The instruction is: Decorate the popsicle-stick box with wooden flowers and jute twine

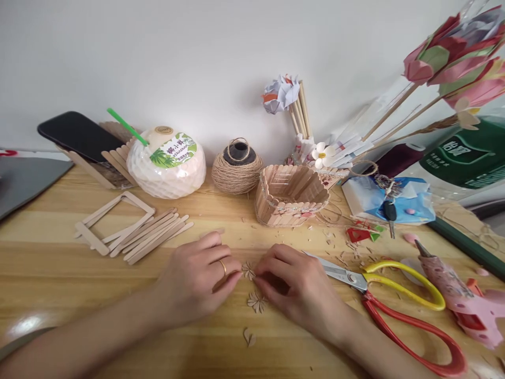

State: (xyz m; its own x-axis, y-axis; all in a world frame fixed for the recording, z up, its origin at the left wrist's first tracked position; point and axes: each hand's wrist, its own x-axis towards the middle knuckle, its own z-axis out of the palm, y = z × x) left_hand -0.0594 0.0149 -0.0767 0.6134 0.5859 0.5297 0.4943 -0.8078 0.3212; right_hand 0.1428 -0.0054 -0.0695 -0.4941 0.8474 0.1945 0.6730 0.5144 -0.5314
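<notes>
A small flower of thin, tan petal-shaped pieces (248, 270) lies on the table between my two hands. My left hand (203, 273), with a gold ring on one finger, has its thumb and fingers pinched at the flower's left edge. From the other side my right hand (300, 287) curls inward, its fingertips closed at the right edge. A second petal flower (257, 302) lies just below, near my right thumb. Further toward me are a couple of loose petals (249, 337). Scissors (355, 279) with one yellow and one red handle lie open beside my right hand.
Craft sticks (155, 237) and a stick frame (90, 223) lie left. Behind are a phone (81, 136), wrapped coconut (165, 176), twine spool (236, 173) and stick basket (276, 208). Right: tissue pack (414, 197), keys (390, 211), pink glue gun (453, 295), paper flowers (445, 63), wood scraps.
</notes>
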